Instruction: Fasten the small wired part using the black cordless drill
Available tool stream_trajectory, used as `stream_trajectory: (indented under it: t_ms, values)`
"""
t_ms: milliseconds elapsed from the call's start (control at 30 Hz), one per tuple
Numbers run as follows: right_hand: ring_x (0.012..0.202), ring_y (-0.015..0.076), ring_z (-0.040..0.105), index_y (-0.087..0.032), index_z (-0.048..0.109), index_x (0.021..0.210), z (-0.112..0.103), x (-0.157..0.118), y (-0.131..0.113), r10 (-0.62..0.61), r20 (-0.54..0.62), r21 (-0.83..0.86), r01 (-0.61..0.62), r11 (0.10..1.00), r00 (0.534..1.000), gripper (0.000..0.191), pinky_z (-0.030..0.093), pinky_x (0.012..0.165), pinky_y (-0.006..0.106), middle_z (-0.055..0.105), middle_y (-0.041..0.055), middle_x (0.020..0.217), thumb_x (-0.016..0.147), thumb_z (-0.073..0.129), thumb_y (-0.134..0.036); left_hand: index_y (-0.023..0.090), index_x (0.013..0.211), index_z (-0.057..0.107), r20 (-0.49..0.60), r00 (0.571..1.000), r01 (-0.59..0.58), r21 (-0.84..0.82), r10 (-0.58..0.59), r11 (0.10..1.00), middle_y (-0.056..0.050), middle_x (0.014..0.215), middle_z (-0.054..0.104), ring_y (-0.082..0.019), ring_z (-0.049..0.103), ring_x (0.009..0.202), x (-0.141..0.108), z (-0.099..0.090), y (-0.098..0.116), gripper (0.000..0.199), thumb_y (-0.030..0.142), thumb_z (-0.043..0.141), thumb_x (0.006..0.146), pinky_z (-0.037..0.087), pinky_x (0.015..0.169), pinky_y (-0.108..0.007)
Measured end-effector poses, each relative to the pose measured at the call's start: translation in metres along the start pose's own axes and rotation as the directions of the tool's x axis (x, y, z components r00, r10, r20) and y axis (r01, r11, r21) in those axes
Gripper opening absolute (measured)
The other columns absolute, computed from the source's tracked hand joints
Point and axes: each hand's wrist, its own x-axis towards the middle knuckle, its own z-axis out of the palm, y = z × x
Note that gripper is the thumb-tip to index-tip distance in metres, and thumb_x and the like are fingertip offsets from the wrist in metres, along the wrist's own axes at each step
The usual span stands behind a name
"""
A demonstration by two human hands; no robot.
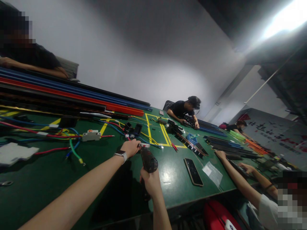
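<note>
My right hand (150, 182) is wrapped round the grip of a dark power screwdriver (149, 161). The tool's front end points away from me, at a small white component (145, 145) on the green table (168, 195). My left hand (130, 148), with a watch on its wrist, has its fingers closed on the left side of that component. Beyond my left hand, black parts (134, 129) lie with red and blue wires. A white breaker (91, 135) with wires attached stands to the left.
A phone (193, 172) and a clear plastic bag (212, 173) lie on the right. Blue and red rails (124, 108) run along the far left edge. Several people work around the table; one person's arms (242, 172) reach in at right.
</note>
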Motion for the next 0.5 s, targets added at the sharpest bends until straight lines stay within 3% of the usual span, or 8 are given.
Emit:
stream_trajectory:
  t_ms: [500]
  values:
    - [0.056,0.0166,0.055,-0.019,0.059,0.076,0.0006,-0.0002,-0.0018,-0.015,0.007,0.009,0.015,1.000,1.000,0.008,0.043,0.057,0.027,0.057,-0.0013,0.056,0.073,0.052,-0.019,0.027,0.111,0.064,-0.010,1.000,0.001,-0.001,-0.001,1.000,-0.011,0.107,0.064,-0.024,0.064,0.088,0.0026,0.0052,-0.0020,0.041,0.049,0.038,0.089,0.046,0.076,-0.035]
